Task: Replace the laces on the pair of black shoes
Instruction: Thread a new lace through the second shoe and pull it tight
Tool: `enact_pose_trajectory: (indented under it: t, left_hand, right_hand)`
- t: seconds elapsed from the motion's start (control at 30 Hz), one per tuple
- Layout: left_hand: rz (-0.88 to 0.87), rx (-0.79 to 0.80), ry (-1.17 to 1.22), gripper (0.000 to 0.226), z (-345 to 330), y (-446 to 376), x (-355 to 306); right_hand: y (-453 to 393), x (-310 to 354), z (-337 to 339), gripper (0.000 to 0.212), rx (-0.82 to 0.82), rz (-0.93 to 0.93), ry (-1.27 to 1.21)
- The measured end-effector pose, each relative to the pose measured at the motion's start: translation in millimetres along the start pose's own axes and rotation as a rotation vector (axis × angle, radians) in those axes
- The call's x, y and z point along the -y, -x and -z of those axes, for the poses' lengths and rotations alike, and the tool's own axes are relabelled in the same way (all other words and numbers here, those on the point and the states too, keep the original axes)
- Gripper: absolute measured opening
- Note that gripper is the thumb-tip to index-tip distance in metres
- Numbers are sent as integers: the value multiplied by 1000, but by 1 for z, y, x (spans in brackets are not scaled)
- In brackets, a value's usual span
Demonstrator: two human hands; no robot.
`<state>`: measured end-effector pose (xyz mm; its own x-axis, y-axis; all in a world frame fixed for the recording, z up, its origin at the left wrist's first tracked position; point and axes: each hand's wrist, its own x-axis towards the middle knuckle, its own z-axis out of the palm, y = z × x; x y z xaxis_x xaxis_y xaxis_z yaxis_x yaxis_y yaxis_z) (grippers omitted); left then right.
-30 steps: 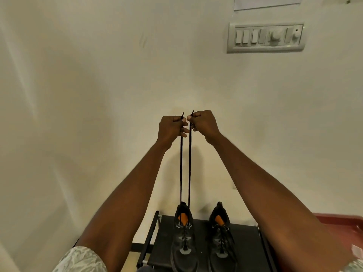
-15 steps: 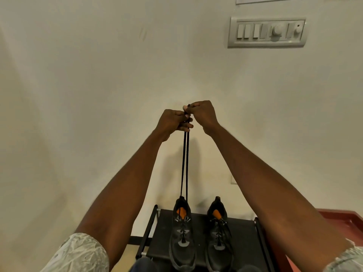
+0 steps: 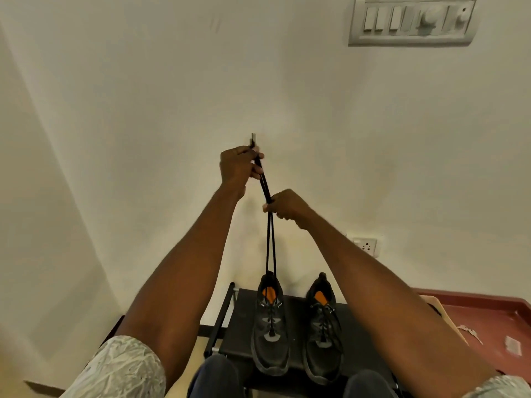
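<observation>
I am drawing the black lace [image 3: 270, 239] up taut from the left shoe [image 3: 270, 326] at the stand's [image 3: 238, 326] back edge — left hand [image 3: 238, 168] pinching both tips, right hand [image 3: 283, 206] gripping the strands lower — evening its ends, I judge, before crossing them through the next eyelets.

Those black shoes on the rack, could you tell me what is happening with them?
A person is lacing the left black shoe on the black rack. Their left hand pinches both ends of the thin black lace held up high, while the right hand grips the two strands lower down. The right black shoe stands beside it, untouched.
</observation>
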<state>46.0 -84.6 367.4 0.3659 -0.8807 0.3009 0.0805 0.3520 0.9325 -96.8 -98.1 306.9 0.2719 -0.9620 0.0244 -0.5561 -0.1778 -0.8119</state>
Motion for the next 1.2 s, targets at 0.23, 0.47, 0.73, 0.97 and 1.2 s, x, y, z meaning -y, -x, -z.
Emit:
enact_pose_trajectory:
  t: [0.23, 0.47, 0.73, 0.97, 1.2]
  left_hand:
    - [580, -35, -267, 10, 49, 21, 79]
    - [311, 301, -487, 32, 20, 52, 109]
    - [183, 94, -407, 19, 18, 45, 117]
    - [226, 19, -227, 23, 9, 44, 130]
    - [165, 32, -217, 28, 10, 34, 138]
  right_hand:
    - [-12, 13, 13, 26, -1, -65, 239]
    - [-16, 21, 1, 21, -19, -42, 263]
    - [-13, -26, -7, 6, -117, -93, -470]
    - [11, -182, -137, 11, 141, -458, 56]
    - [12, -235, -218, 67, 166, -524, 307]
